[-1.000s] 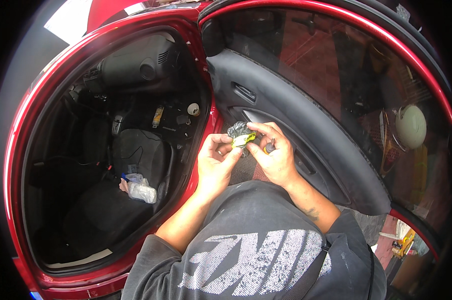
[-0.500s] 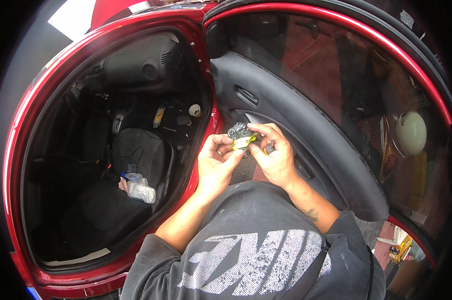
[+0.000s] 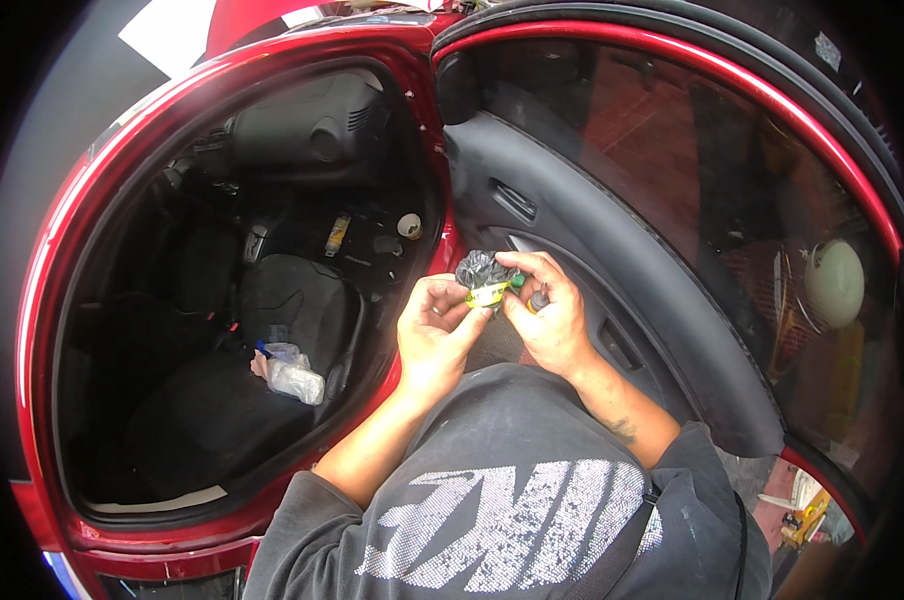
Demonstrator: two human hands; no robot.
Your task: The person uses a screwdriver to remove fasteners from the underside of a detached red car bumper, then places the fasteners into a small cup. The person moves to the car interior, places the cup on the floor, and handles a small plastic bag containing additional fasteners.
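Observation:
In front of my body I hold a small bundle of crumpled black plastic (image 3: 481, 268), wrapped round the middle with a bright yellow band (image 3: 488, 295) that has dark marks. My left hand (image 3: 433, 335) pinches its left side between thumb and fingers. My right hand (image 3: 555, 325) grips the right side, where a small green piece (image 3: 517, 281) shows by the fingertips. A dark rounded end (image 3: 539, 299) with some yellow pokes out of the right hand's curled fingers; the rest of that object is hidden.
To the left is a red car's open doorway with a dark seat (image 3: 292, 290), bearing a clear plastic bag of white stuff (image 3: 295, 380). A yellow can (image 3: 337, 235) and a white cup (image 3: 409, 226) are on the car floor. The open door (image 3: 612, 250) curves along my right.
The bundle has turned slightly in my fingers, so more of the yellow band and the green piece show. The car's surroundings have shifted a little rightward in view.

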